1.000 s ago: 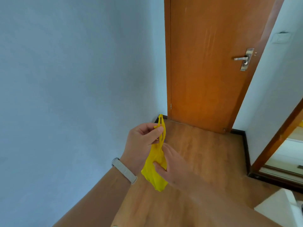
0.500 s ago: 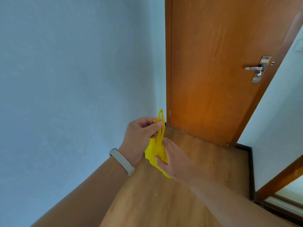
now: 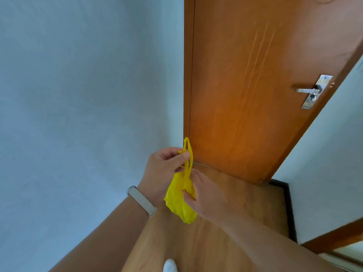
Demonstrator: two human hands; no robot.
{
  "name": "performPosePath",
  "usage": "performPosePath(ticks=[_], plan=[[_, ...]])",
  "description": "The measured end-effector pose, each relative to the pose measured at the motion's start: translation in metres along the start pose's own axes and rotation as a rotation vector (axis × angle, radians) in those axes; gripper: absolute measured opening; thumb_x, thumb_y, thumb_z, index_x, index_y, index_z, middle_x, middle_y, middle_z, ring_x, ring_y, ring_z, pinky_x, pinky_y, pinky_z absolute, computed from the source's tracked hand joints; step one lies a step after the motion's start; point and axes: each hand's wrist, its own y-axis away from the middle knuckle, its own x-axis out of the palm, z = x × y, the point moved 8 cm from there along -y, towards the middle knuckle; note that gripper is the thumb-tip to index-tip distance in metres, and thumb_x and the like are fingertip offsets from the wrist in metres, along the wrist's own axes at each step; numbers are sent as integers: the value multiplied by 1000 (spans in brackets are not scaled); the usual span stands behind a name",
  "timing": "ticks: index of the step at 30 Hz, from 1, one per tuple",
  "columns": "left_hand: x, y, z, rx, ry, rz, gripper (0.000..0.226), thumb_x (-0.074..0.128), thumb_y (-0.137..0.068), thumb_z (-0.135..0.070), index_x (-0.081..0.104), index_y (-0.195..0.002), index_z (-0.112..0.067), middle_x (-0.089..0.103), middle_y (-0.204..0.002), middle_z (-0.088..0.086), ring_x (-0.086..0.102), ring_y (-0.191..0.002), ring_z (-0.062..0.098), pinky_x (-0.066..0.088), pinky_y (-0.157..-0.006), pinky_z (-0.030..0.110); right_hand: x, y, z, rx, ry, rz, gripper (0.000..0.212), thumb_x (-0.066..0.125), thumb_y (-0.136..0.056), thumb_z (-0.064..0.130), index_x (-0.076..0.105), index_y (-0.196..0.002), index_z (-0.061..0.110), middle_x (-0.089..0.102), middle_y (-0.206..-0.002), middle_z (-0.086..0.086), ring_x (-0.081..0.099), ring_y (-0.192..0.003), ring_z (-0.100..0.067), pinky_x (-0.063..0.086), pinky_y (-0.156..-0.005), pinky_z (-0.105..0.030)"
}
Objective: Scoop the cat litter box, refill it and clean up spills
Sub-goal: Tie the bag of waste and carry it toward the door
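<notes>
Pinching handles of yellow bag (image 3: 177,195), left hand (image 3: 163,169) above, right hand (image 3: 208,199) gripping its crumpled body, probably plastic.

Left hand (image 3: 160,169) pinches yellow bag (image 3: 180,195) handles; right hand (image 3: 208,199) grips its body.

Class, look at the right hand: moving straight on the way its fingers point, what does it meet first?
The right hand meets the yellow bag it pinches; behind, probably the left hand.

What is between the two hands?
In the head view, a yellow plastic bag: the left hand pinches its handles, the right hand grips its body.
</notes>
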Motion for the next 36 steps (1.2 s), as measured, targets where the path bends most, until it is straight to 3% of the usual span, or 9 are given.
performPosePath(ticks=[4, 11, 15, 19, 25, 30, 33, 36], plan=[[-21, -75, 10, -91, 58, 31, 8, 72, -83, -14, 76, -81, -8, 64, -74, 12, 55, -65, 20, 50, -64, 31, 26, -63, -29, 31, 55, 51, 39, 57, -87, 37, 49, -122, 21, 58, -119, 5, 56, -106, -14, 46, -81, -24], [-43, -187, -9, -93, 111, 58, 7, 68, -86, -8, 72, -88, -2, 66, -74, 10, 58, -60, 13, 50, -54, 20, 44, -169, -55, 46, 96, 10, 40, 70, -81, 28, 53, -116, 19, 63, -109, 2, 53, -96, -11, 40, -76, -20], [-53, -232, -8, -94, 105, 61, 8, 68, -86, -8, 73, -80, -8, 66, -73, 8, 58, -62, 13, 51, -57, 20, 59, -216, -70, 6, 80, 37, 37, 66, -84, 30, 55, -118, 18, 62, -110, 2, 58, -98, -16, 48, -74, -26], [-61, -272, 5, -125, 121, 10, 5, 67, -87, -5, 71, -84, -3, 64, -72, 9, 57, -60, 12, 51, -58, 20, 78, -249, -91, -24, 73, 55, 37, 68, -82, 28, 59, -115, 16, 64, -107, 2, 58, -94, -14, 41, -73, -19], [-68, -340, 36, -191, 93, -122, 5, 66, -87, -3, 70, -84, -2, 59, -68, 9, 52, -56, 11, 48, -54, 18, 136, -297, -152, -42, -120, 181, 38, 63, -85, 26, 55, -120, 12, 62, -109, -4, 58, -98, -21, 49, -78, -31], [-60, -395, 63, -293, 34, -208, 6, 66, -88, -2, 70, -83, -3, 56, -68, 10, 52, -59, 13, 48, -57, 20, 158, -337, -205, -101, -177, 264, 34, 62, -83, 31, 49, -114, 23, 63, -95, 0, 59, -81, -17, 39, -63, -20], [-55, -432, 70, -320, -9, -234, 4, 69, -86, -3, 71, -82, -4, 61, -67, 8, 56, -59, 13, 50, -58, 21, 168, -362, -234, -141, -190, 292, 36, 53, -84, 40, 45, -117, 26, 65, -98, 0, 61, -82, -17, 48, -61, -25], [-54, -465, 81, -308, -72, -256, 2, 70, -84, -4, 72, -83, -6, 64, -65, 2, 59, -60, 10, 51, -61, 22, 178, -383, -257, -196, -172, 274, 43, 70, -78, 29, 51, -115, 19, 67, -96, -4, 61, -83, -19, 51, -65, -27]])
